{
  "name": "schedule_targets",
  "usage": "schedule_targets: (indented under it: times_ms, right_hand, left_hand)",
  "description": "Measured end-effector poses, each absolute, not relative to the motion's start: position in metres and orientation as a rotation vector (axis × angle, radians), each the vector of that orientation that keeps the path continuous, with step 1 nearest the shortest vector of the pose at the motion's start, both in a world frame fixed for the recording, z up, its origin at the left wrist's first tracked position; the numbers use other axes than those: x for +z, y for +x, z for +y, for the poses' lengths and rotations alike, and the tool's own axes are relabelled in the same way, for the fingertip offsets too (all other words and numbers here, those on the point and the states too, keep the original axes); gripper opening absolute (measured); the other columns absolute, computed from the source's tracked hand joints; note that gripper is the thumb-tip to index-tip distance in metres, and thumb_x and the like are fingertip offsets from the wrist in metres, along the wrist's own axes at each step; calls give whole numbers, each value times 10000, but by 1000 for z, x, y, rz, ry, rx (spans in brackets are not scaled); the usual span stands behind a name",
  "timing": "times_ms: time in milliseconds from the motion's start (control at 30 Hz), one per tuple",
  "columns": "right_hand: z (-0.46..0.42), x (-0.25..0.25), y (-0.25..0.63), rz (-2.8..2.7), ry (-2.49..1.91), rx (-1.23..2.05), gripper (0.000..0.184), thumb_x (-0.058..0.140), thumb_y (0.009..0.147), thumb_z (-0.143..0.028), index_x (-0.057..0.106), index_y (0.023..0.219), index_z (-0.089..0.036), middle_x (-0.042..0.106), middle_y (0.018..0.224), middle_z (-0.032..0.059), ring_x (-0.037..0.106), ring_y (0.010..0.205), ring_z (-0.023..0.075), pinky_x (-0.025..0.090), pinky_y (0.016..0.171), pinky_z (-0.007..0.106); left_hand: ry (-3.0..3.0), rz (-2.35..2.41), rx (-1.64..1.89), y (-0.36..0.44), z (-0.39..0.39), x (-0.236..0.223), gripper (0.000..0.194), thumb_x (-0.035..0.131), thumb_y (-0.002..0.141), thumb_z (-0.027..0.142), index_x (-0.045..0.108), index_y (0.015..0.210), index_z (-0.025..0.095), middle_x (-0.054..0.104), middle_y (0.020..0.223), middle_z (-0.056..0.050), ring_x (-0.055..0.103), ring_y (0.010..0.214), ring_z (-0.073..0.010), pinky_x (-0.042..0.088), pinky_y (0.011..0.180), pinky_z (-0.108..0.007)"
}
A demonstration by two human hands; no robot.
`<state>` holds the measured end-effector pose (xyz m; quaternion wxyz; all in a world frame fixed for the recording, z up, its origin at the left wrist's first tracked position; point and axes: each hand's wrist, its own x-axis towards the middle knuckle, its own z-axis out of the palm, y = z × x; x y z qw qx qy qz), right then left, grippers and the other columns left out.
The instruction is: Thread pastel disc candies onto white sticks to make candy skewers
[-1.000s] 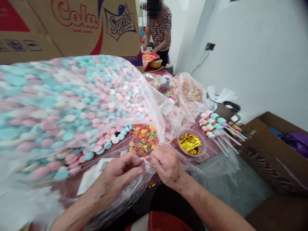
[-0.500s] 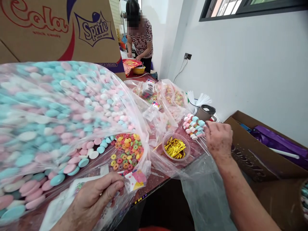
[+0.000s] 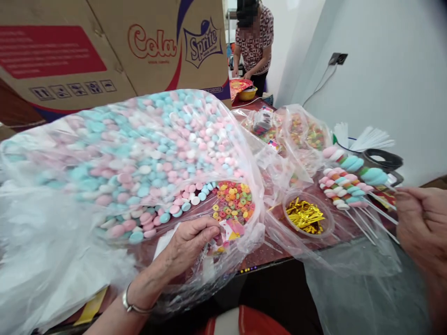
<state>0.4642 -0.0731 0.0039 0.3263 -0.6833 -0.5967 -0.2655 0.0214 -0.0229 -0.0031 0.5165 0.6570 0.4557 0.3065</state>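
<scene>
At the left, a big clear bag (image 3: 246,151) is holding a great many loose marshmallows (image 3: 146,170), pink, blue and white, so plenty is waiting unthreaded. The left hand (image 3: 190,239) is pinching a small printed packet (image 3: 232,229) between thumb and fingers; whether anything is sitting inside it I cannot tell. Just beyond, coloured candy rings (image 3: 233,204) are lying loose, also off any stick. Further right, gold ties (image 3: 305,217) are filling a round tub (image 3: 331,223) on the table (image 3: 274,251), apparently awaiting use. Beside it a small pile of skewers (image 3: 347,188) is resting, marshmallows and coloured pieces alternating along the sticks, so threading is looking done there. Just above the pile, a loaded skewer (image 3: 351,163) is slanting, its stick running into the right hand (image 3: 421,228), whose thumb and fingertips are gripping the end; its remaining fingers are hard to make out.
</scene>
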Motion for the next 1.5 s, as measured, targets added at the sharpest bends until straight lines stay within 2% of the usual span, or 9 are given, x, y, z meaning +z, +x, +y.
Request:
schedule_targets:
  times_ms: [67, 133, 233, 600, 800, 1067, 1267, 1500]
  right_hand:
    - [-79, 10, 434, -1638, -1564, -438, 130, 562, 907, -263, 639, 1011, -267, 661, 895, 109, 617, 770, 244, 436, 625, 382]
    - [-81, 16, 404, -1779, -1355, -214, 160, 576, 901, -203, 629, 1026, -288, 657, 888, 83, 623, 797, 236, 470, 717, 401]
    - [-77, 21, 371, -1960, -1179, -50, 204, 549, 901, -135, 615, 1039, -270, 652, 864, 61, 610, 798, 220, 479, 791, 406]
    - [-64, 16, 356, -2249, -1002, -209, 179, 544, 920, -155, 635, 1062, -216, 698, 882, 37, 601, 821, 198, 457, 838, 387]
    - [-69, 21, 361, -2351, -1001, -309, 179, 518, 963, -205, 648, 1082, -234, 697, 890, 47, 596, 847, 207, 455, 812, 389]
    - [-62, 25, 360, -2400, -954, -143, 175, 499, 967, -188, 645, 1056, -228, 687, 893, 40, 594, 850, 188, 456, 822, 359]
    - [-54, 24, 353, -2361, -940, 19, 139, 488, 949, -142, 610, 990, -195, 667, 849, 33, 588, 810, 180, 446, 817, 356]
    - [-52, 21, 352, -2347, -945, -6, 138, 476, 946, -109, 594, 980, -172, 645, 853, 44, 564, 799, 183, 416, 815, 356]
  left_hand:
    - [1579, 1114, 740, 18, -22, -1, 218, 602, 848, 327, 648, 699, 175, 631, 686, 3, 528, 635, -131, 436, 593, -221]
    - [1579, 1128, 718, 16, -22, 1, 257, 597, 853, 347, 616, 667, 171, 597, 673, 7, 494, 630, -126, 415, 590, -221]
    - [1594, 1138, 689, 15, -23, 2, 278, 575, 863, 365, 596, 665, 171, 577, 680, 3, 476, 641, -132, 402, 592, -225]
    - [1660, 1080, 562, 7, -24, 2, 361, 511, 924, 401, 637, 683, 164, 605, 707, -10, 518, 686, -152, 415, 633, -243]
    - [1685, 1134, 470, 8, -21, 0, 372, 499, 926, 421, 598, 668, 172, 513, 657, 21, 448, 638, -140, 358, 597, -240]
    - [1796, 961, 291, 6, -17, -1, 394, 456, 972, 422, 626, 732, 160, 552, 679, 13, 464, 635, -127, 345, 593, -224]
    - [1831, 963, 318, 5, -13, -2, 383, 476, 968, 434, 573, 724, 155, 462, 662, 43, 396, 621, -104, 308, 564, -209]
    - [1772, 932, 346, 1, -13, -4, 381, 480, 972, 428, 613, 749, 150, 515, 686, 31, 433, 643, -110, 334, 594, -217]
